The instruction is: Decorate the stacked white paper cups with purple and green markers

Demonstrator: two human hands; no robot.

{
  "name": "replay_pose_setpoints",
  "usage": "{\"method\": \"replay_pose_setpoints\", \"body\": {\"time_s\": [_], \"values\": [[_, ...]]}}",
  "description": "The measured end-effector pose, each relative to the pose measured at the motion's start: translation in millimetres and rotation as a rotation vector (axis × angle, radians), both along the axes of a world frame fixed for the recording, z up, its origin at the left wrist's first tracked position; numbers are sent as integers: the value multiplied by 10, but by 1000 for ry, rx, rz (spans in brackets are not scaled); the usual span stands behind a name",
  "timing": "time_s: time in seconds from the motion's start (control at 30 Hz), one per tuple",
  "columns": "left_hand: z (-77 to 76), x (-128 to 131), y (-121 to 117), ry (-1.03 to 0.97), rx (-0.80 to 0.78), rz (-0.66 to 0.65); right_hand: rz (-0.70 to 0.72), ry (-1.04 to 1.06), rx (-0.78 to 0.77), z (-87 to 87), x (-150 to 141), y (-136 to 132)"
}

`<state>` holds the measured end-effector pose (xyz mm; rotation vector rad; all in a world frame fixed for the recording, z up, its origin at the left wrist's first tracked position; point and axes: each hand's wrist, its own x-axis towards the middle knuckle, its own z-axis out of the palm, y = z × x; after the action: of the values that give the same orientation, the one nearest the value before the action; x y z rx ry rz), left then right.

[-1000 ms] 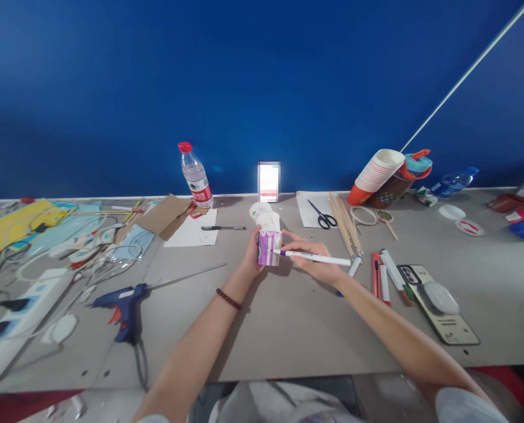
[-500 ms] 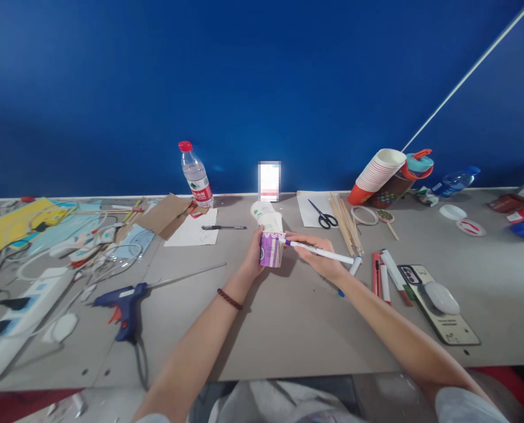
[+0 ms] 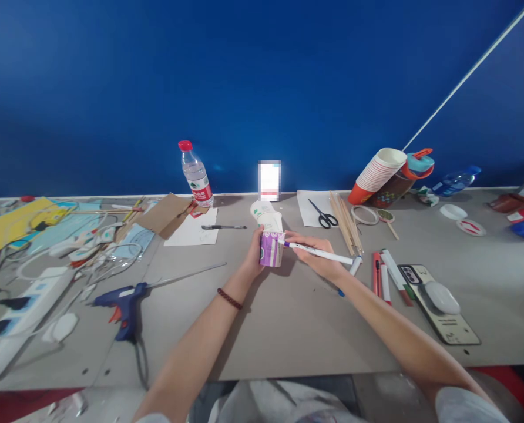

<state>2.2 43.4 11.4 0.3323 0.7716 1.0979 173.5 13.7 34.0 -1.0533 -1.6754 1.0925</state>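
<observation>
In the middle of the table, my left hand (image 3: 254,254) is closed around the left side of a paper cup (image 3: 271,249) coloured with purple patches and stripes. Pale paper cups (image 3: 268,216) with green print sit at its upper end. My right hand (image 3: 317,254) grips a white marker (image 3: 328,254) with a purple end, its tip at the cup's right side. I cannot tell whether the tip touches the paper. Some fingers of both hands are hidden behind the cup.
Left lie a glue gun (image 3: 127,305), power strip (image 3: 28,323) and cardboard (image 3: 165,216). A water bottle (image 3: 197,179) stands behind. Right are scissors (image 3: 326,217), wooden sticks (image 3: 345,226), stacked cups (image 3: 374,179), markers (image 3: 392,273) and a phone (image 3: 458,332) under a white mouse (image 3: 442,298).
The marker's tip has shifted slightly left and down against the cup's side, with my right hand moving very little. My left hand and the cup stay nearly still.
</observation>
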Motion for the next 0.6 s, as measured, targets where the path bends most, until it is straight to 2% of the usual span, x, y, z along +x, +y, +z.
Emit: {"method": "replay_pose_setpoints", "body": {"time_s": [0.4, 0.6], "values": [[-26, -7, 9, -21, 8, 62, 98, -91, 52, -15, 33, -5], [-29, -22, 21, -17, -16, 2, 145, -104, 32, 7, 34, -12]]}}
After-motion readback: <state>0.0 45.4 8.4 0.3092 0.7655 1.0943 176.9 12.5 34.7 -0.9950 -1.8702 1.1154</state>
